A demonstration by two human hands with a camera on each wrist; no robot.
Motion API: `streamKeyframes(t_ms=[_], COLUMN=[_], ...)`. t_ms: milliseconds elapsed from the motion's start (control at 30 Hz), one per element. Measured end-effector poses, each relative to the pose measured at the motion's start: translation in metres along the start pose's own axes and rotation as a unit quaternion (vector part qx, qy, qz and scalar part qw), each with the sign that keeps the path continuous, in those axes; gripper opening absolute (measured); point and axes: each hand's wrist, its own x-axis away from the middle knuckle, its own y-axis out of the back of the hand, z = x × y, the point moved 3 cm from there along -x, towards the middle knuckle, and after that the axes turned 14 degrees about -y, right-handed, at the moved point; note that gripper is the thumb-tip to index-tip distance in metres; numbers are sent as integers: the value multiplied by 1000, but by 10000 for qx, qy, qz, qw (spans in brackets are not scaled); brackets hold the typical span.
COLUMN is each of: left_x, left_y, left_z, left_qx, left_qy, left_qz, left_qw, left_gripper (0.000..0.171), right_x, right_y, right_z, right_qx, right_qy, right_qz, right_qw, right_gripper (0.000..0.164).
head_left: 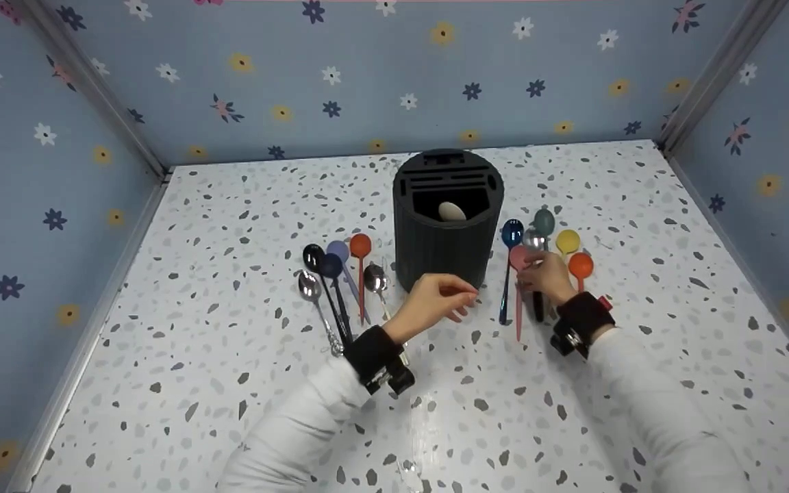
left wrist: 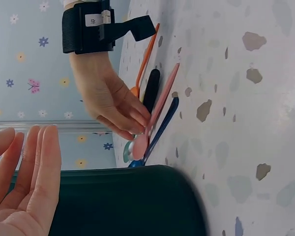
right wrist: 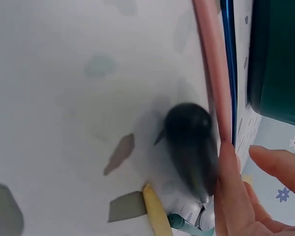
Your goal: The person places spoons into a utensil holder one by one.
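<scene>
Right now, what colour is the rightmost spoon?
The rightmost spoon is orange, clearest in the head view.

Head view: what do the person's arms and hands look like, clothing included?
Both sleeves are white. Each black wristband carries a small dark device; a red tab shows on the right one. The left hand and right hand are bare.

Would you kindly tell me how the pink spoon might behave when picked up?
The pink spoon seems stiff, lying nearly straight along its length, and is probably light, being so slim. Lifting it might nudge the blue spoon, which lies close beside it.
</scene>
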Motion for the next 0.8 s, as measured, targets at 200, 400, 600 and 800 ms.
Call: streamKeyframes(t_ms=[200,400,600,800], left_x=[0,1,2,4], left_y=[-3,-6,-10,-12], left_z=[6,10,15,21], left_qx=[29,97,175,229], left_qy=[217,260,447,594], left_qz=[107,167,194,221], left_qw=[9997,9995,9987,9977], left_gripper=[18,19,20,20], right_x=[-1,-2,0,2], right_y=[-4,-5,-6,-3], right_z=[0,-1,1,1], right_qx=[608,749,586,260], right_qy=[131,-74,-288,-441], right_qz=[-210,-359,-176,211], right_qw=[9978,9965,9977,9985], right_gripper=[41,38,33,28])
